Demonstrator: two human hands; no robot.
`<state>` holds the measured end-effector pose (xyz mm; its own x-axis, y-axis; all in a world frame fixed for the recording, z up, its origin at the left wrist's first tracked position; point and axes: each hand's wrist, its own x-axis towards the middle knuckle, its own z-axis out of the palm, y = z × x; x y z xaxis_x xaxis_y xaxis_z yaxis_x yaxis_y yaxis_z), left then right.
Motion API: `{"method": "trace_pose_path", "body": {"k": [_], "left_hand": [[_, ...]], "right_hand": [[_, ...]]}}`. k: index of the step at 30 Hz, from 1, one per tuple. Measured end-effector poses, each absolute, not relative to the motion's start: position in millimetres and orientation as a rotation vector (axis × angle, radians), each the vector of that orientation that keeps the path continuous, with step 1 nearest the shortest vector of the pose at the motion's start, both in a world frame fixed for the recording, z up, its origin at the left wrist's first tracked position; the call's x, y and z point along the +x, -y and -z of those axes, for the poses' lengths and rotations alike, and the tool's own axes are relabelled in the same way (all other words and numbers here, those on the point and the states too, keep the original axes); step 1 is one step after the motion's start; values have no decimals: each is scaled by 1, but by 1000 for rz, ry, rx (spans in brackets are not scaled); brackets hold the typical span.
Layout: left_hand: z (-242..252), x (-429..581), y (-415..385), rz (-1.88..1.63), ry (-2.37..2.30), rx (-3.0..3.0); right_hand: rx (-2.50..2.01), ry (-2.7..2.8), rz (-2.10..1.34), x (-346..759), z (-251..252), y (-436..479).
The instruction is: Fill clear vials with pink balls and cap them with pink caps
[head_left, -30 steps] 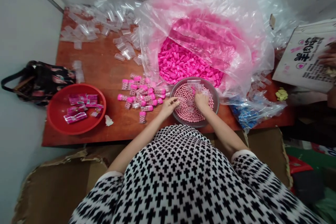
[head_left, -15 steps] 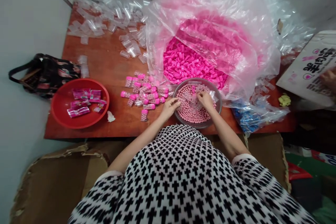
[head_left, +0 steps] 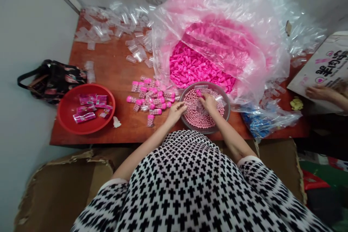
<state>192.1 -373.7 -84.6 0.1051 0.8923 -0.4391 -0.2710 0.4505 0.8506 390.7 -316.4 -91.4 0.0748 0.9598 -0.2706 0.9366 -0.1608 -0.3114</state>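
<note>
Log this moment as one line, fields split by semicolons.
left hand: at left rim of grey bowl, grip unclear; right hand: over pink beads, at pink cap; pink-capped bottles: left of bowl; red basin: left of bottles

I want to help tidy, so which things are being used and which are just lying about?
Probably in use:
grey bowl
pink beads
pink plastic pieces
clear tubes
pink-topped tubes

Probably just lying about:
black handbag
yellow scrap
white scrap
</note>
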Motion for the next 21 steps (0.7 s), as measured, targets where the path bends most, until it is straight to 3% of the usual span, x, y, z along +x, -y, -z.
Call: {"method": "trace_pose_path", "body": {"k": [5, 11, 21], "left_hand": [[78, 198, 366, -992, -1109, 689], [65, 213, 354, -1087, -996, 713], [47, 219, 355, -1093, -875, 522]], "right_hand": [[-1791, 1863, -952, 411, 87, 324], [-1649, 1997, -734, 401, 56, 343], [-1466, 1796, -931, 386, 40, 363]]}}
